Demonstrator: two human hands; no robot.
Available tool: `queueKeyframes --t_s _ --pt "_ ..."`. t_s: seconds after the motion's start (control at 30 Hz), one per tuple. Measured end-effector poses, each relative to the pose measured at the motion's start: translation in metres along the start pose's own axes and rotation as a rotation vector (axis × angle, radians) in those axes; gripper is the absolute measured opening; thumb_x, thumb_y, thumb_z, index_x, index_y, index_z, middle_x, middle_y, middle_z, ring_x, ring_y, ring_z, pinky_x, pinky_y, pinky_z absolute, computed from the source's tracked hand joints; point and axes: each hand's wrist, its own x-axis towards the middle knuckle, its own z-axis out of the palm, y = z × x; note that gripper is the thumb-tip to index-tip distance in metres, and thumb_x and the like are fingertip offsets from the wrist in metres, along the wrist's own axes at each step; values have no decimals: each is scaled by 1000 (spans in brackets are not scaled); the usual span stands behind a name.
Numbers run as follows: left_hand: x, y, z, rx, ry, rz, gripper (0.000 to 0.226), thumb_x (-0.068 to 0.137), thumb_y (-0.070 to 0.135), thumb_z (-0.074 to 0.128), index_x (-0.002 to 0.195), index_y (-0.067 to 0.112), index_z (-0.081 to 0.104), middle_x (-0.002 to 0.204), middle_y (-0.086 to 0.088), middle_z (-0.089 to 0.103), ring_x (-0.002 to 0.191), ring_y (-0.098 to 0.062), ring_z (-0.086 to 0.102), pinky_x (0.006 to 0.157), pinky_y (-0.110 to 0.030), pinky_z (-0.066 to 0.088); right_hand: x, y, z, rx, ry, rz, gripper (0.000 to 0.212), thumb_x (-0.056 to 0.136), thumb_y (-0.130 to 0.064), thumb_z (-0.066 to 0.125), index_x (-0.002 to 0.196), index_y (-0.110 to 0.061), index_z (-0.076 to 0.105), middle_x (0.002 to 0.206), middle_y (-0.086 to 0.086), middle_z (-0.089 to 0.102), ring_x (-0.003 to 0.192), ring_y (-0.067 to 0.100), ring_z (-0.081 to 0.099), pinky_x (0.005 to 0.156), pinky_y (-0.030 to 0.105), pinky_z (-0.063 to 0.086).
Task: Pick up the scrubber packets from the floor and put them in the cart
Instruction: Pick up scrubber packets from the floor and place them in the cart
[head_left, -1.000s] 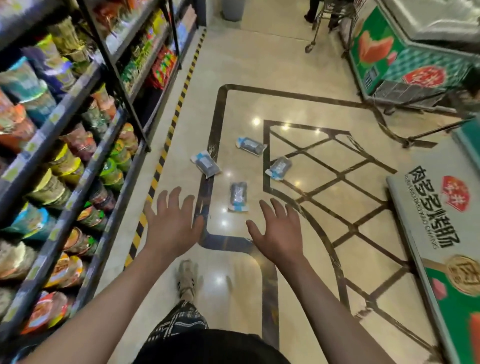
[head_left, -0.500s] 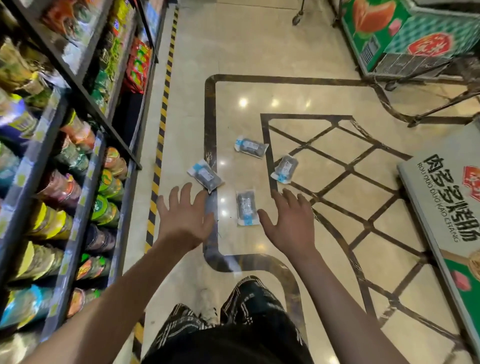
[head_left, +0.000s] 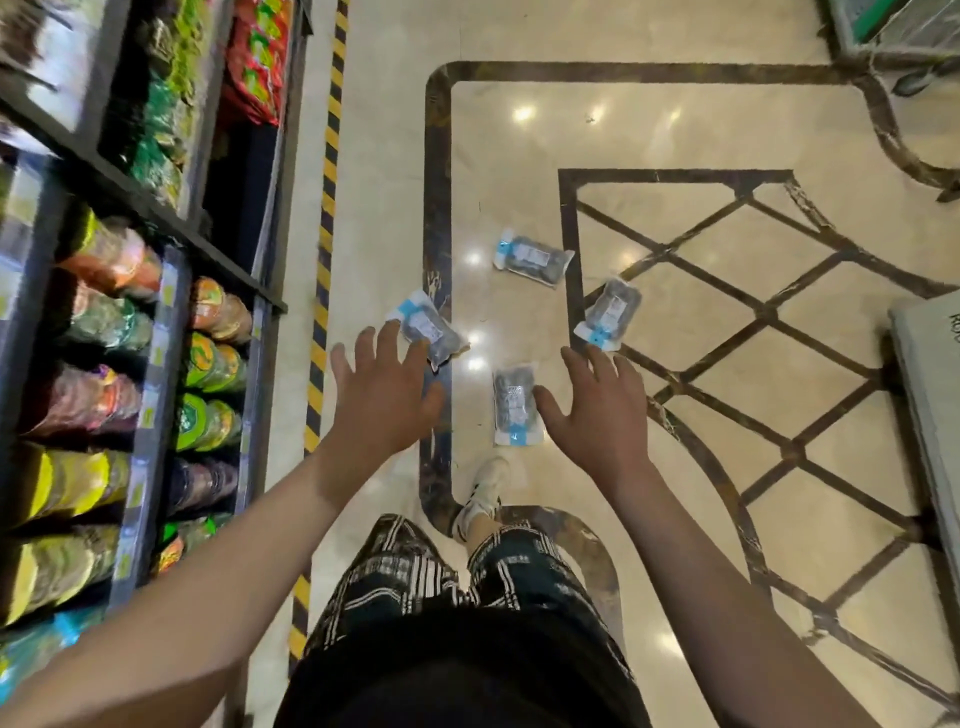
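Both hands are reaching forward over the floor (head_left: 691, 130) with the fingers spread and straight, and they are holding nothing. The left hand (head_left: 387, 395) is hanging over the near edge of the left scrubber packet (head_left: 427, 331), which is lying tilted across the dark stripe (head_left: 436, 182) in the floor; I cannot tell whether the fingers are touching it. The right hand (head_left: 597, 415) is hovering just beside the near scrubber packet (head_left: 515, 404), which is lying flat with its blue end toward the person. The right scrubber packet (head_left: 609, 312) is lying just past the right fingertips, on the dark line of the floor pattern. The far scrubber packet (head_left: 532, 261) is lying apart from both hands. Along the left side a shelf (head_left: 156, 291) is standing with colourful cup packages, and a yellow-black tape line (head_left: 324, 249) is running beside it. One white shoe (head_left: 480, 496) is standing below the near packet.
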Motion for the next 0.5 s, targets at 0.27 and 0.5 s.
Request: queueKeyframes --t_s 0.27,0.5 --pt "113 -9 80 27 -62 -15 51 95 42 50 136 13 58 148 -24 50 131 -47 49 103 -64 35 108 19 90 -18 -71 -108 61 98 -55 52 138 -11 65 138 22 65 120 51 61 104 57 46" --pt "198 -37 301 12 -181 -13 55 90 44 48 136 15 60 145 -23 52 132 -47 49 107 -67 32 180 52 307 -114 -283 -149 58 91 -50 55 132 -11 68 135 22 67 119 55 60 101 60 47"
